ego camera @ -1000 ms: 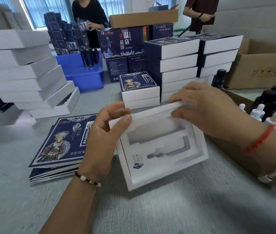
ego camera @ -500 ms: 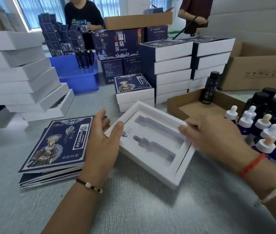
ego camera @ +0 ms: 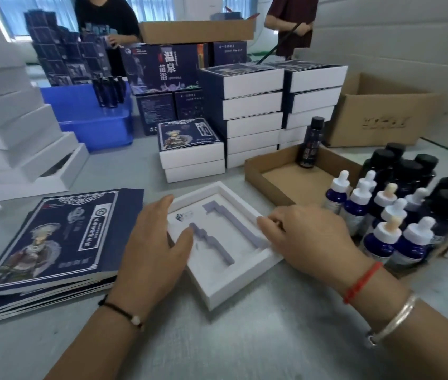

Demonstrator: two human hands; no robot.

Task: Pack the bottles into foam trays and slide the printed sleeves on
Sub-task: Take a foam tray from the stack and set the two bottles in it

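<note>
Here, left hand [ego camera: 151, 242] flat on the foam tray [ego camera: 218, 272], right hand [ego camera: 307, 237] fingertips pinching its right rim

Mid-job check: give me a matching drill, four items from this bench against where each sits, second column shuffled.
1. white foam tray
2. stack of navy printed sleeves
3. single dark tall bottle
4. white-capped blue dropper bottles

a. upright in the shallow cardboard tray
b. clustered right of the right hand
c. between both hands, cavities empty
d. left of the left hand

Pairs: 1-c, 2-d, 3-a, 4-b
</note>
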